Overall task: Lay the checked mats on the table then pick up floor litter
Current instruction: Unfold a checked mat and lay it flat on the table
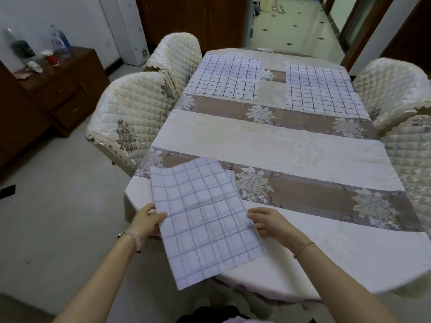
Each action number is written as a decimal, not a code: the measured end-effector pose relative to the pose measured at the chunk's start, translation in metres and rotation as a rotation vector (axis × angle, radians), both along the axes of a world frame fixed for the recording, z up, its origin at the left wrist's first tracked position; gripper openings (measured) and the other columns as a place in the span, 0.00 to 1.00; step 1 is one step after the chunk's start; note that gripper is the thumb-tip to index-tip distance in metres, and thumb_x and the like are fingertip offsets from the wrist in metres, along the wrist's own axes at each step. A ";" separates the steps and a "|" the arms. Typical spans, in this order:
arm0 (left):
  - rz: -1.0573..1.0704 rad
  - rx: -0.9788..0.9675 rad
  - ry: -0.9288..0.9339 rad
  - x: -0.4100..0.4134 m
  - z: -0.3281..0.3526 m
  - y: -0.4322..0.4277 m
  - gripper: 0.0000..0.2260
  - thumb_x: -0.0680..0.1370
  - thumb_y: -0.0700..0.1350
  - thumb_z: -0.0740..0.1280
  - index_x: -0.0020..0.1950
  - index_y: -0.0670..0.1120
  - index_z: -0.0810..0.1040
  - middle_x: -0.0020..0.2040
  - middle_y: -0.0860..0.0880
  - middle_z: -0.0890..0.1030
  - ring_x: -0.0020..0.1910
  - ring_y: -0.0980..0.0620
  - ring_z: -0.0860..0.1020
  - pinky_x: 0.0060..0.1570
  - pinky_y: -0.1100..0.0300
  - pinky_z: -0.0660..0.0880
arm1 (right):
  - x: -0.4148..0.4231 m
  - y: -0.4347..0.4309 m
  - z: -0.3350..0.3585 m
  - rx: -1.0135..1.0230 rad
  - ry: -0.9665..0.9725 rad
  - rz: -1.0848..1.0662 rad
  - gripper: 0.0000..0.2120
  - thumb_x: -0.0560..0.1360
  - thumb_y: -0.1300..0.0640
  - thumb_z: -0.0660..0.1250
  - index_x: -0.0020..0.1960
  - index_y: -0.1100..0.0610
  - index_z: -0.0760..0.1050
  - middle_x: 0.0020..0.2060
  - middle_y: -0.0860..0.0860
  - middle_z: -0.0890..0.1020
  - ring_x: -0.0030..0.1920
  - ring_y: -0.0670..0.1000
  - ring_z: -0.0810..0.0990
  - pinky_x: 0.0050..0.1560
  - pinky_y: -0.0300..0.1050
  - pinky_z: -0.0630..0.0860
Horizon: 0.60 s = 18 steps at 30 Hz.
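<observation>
At the near edge of the dining table [268, 141], our left hand [147, 221] and right hand [268, 221] each pinch a side of a checked mat [205, 217], which hangs partly over the edge at six o'clock. Farther off, two checked mats lie flat, one at eleven o'clock [225, 76], one at one o'clock [323, 89]. We judge the laying well along, this mat unplaced and the floor litter untouched; none shows clearly on the tiled floor [58, 217].
</observation>
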State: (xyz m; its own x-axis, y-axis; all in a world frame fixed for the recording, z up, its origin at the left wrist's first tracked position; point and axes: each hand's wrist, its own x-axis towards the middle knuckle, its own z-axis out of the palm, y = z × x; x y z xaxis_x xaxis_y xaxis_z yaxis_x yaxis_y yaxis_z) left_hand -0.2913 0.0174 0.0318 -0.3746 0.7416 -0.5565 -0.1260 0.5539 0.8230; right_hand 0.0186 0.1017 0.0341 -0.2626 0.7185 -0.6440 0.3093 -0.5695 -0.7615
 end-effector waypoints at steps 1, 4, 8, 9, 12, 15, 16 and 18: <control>0.027 -0.011 0.027 -0.002 -0.002 0.003 0.04 0.76 0.35 0.65 0.47 0.43 0.74 0.41 0.41 0.80 0.30 0.48 0.77 0.20 0.63 0.72 | -0.007 0.002 -0.001 0.039 -0.052 0.037 0.13 0.73 0.54 0.69 0.56 0.58 0.77 0.34 0.48 0.77 0.31 0.45 0.73 0.32 0.37 0.69; 0.102 -0.004 0.071 -0.003 -0.008 0.011 0.04 0.76 0.36 0.65 0.49 0.42 0.73 0.44 0.40 0.79 0.34 0.46 0.76 0.26 0.60 0.71 | -0.024 0.007 -0.003 0.125 -0.079 0.063 0.06 0.73 0.54 0.69 0.44 0.56 0.76 0.33 0.51 0.72 0.29 0.46 0.67 0.28 0.35 0.64; 0.163 0.055 0.077 0.002 -0.006 0.016 0.07 0.77 0.36 0.64 0.53 0.42 0.72 0.47 0.40 0.79 0.36 0.48 0.77 0.32 0.57 0.73 | -0.026 0.001 0.000 0.149 -0.050 0.035 0.10 0.74 0.58 0.68 0.35 0.58 0.73 0.30 0.53 0.70 0.28 0.47 0.67 0.29 0.37 0.64; 0.171 0.080 0.077 0.005 -0.005 0.018 0.08 0.77 0.36 0.64 0.55 0.42 0.72 0.49 0.39 0.79 0.37 0.48 0.77 0.35 0.56 0.75 | -0.023 -0.004 0.003 0.137 -0.017 0.027 0.11 0.74 0.59 0.68 0.34 0.58 0.74 0.29 0.51 0.72 0.29 0.47 0.69 0.31 0.37 0.67; 0.153 0.104 0.192 0.013 0.001 0.027 0.13 0.77 0.38 0.65 0.61 0.43 0.72 0.56 0.39 0.78 0.45 0.47 0.77 0.45 0.56 0.75 | -0.011 -0.019 0.011 0.104 0.072 -0.045 0.08 0.74 0.59 0.68 0.36 0.60 0.79 0.32 0.51 0.80 0.35 0.48 0.78 0.40 0.40 0.77; 0.007 0.059 0.641 0.036 0.010 0.033 0.21 0.76 0.41 0.66 0.68 0.45 0.69 0.64 0.42 0.73 0.60 0.44 0.72 0.61 0.52 0.69 | -0.002 -0.032 0.014 0.113 0.091 -0.162 0.07 0.73 0.58 0.70 0.37 0.59 0.79 0.34 0.52 0.80 0.39 0.51 0.79 0.41 0.44 0.77; -0.081 0.118 0.722 0.052 0.016 0.030 0.21 0.75 0.41 0.67 0.67 0.45 0.69 0.65 0.43 0.72 0.62 0.44 0.70 0.63 0.52 0.68 | -0.001 -0.035 0.013 0.118 0.085 -0.184 0.09 0.72 0.57 0.70 0.35 0.57 0.78 0.32 0.51 0.79 0.38 0.51 0.78 0.41 0.44 0.76; -0.314 0.259 0.638 0.091 0.028 0.018 0.19 0.74 0.45 0.68 0.65 0.47 0.71 0.63 0.49 0.73 0.62 0.51 0.71 0.62 0.60 0.69 | -0.003 -0.042 0.014 0.109 0.101 -0.203 0.12 0.71 0.56 0.71 0.31 0.55 0.75 0.30 0.50 0.76 0.36 0.50 0.76 0.39 0.45 0.73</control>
